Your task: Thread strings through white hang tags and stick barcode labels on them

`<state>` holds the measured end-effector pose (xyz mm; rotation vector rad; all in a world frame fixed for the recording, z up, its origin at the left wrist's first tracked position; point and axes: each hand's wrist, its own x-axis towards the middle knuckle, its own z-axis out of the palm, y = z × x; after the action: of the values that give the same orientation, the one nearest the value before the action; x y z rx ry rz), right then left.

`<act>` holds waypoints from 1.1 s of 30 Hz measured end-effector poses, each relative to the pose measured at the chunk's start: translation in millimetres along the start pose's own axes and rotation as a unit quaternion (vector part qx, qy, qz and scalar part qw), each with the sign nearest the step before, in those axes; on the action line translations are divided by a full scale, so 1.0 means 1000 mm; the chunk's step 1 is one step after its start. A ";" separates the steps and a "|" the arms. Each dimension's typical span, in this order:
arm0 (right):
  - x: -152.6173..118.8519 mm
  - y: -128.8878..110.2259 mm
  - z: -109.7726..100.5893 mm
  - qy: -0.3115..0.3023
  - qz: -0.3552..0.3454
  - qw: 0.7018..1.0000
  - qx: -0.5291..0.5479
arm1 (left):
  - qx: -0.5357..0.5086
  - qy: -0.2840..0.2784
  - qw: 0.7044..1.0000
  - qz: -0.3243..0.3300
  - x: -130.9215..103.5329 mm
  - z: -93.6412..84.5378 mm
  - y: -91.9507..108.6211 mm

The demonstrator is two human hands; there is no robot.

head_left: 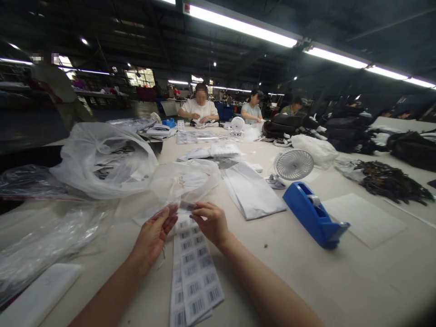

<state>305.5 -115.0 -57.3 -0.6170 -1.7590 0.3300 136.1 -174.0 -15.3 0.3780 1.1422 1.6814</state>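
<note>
My left hand (pixel 154 235) and my right hand (pixel 210 221) meet over the table and pinch a small clear plastic bag (pixel 185 206) with a barcode label on it, one hand at each end. Below the hands lie long sheets of barcode stickers (pixel 195 272), stacked and running toward me. Past the hands sits a crumpled clear bag (pixel 185 180) with small items inside.
A blue tape dispenser (pixel 311 213) and a small white fan (pixel 293 165) stand to the right, and flat white bags (pixel 250 190) lie between. Big plastic bags (pixel 102 159) fill the left. Black backpacks (pixel 340 129) and black straps (pixel 391 181) lie far right. Other people sit at the far end.
</note>
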 end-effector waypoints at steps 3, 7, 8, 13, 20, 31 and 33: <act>-0.001 -0.001 0.001 0.012 0.011 1.000 0.014 | -0.009 0.010 1.000 0.012 0.000 0.000 0.003; 0.001 -0.002 0.000 0.014 0.015 0.998 0.056 | -0.016 0.020 1.000 0.008 0.000 0.002 0.005; 0.001 -0.002 0.000 0.014 0.018 0.997 0.075 | -0.016 0.023 1.000 0.006 0.000 0.003 0.006; 0.005 -0.002 -0.003 -0.004 0.051 0.984 0.172 | -0.007 0.032 0.999 0.001 0.000 0.004 0.007; 0.006 0.001 -0.008 -0.074 0.049 0.981 0.170 | 0.028 0.010 1.000 -0.002 0.001 0.001 0.006; 0.007 0.008 -0.010 -0.073 -0.016 0.997 0.012 | 0.151 -0.050 0.986 0.058 0.013 -0.014 -0.002; 0.008 0.006 -0.011 -0.081 -0.024 0.996 -0.017 | 0.159 -0.055 0.984 0.066 0.014 -0.015 -0.003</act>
<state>316.0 -106.2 -51.1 -0.5846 -1.9345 0.3250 121.8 -169.5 -29.1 0.7528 1.3283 1.5682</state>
